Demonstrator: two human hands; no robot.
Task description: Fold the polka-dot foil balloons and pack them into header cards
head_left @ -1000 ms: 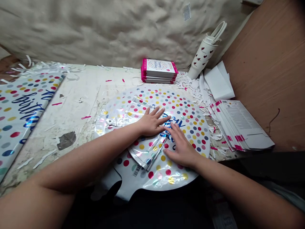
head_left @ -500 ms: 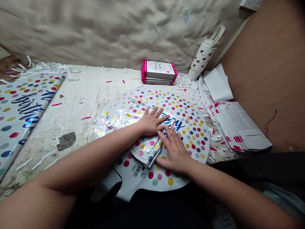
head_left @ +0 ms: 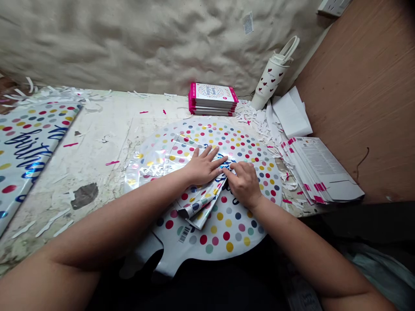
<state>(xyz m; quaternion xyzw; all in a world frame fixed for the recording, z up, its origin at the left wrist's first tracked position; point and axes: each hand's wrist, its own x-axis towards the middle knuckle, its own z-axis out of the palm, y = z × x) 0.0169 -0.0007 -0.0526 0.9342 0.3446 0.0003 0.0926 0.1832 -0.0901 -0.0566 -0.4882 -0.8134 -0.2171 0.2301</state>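
A round, flat foil balloon (head_left: 256, 144) with coloured dots and blue lettering lies on the worktable, its white neck hanging over the front edge. On top of it sits a partly folded foil balloon (head_left: 201, 203) with the same dots. My left hand (head_left: 204, 166) presses flat on the folded one, fingers spread. At its right edge, beside the lettering, my right hand (head_left: 244, 185) is closed with the fingertips pinching the foil. A loose flap below the hands sticks out towards me.
Behind the balloon stands a stack of pink-edged packets (head_left: 212, 101). A heart-patterned tumbler (head_left: 270, 82) leans at the back right, near printed card sleeves (head_left: 324, 168) and paper scraps (head_left: 254, 119). Another dotted foil sheet (head_left: 29, 151) lies at left.
My right hand has gone from flat with fingers spread to a pinch on the folded foil's right edge. The folded flap has shifted and opened a little. My left hand stays pressed down.
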